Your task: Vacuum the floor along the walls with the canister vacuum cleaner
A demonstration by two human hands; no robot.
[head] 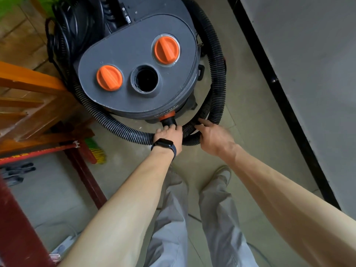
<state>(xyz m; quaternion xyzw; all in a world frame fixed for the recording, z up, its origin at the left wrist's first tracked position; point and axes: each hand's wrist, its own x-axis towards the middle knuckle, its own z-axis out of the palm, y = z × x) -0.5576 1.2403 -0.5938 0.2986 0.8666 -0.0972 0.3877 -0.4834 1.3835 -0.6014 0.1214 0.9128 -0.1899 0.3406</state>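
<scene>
Black hose (119, 125) coiled round the vacuum cleaner (134, 78) by the wall (308, 54) — our left hand (168, 135) grips it at the inlet, our right hand (213, 137) holds a loop. No vacuuming begun yet, we judge.

Black smartwatch (163, 144) on the left wrist, light grey trousers (169, 218), apparently pale shoes (224, 173).

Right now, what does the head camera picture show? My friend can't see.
A person's left hand and right hand hold the black hose coiled around a grey vacuum cleaner on the floor. On top are two orange caps and an open hole. A wall runs along the right.
</scene>
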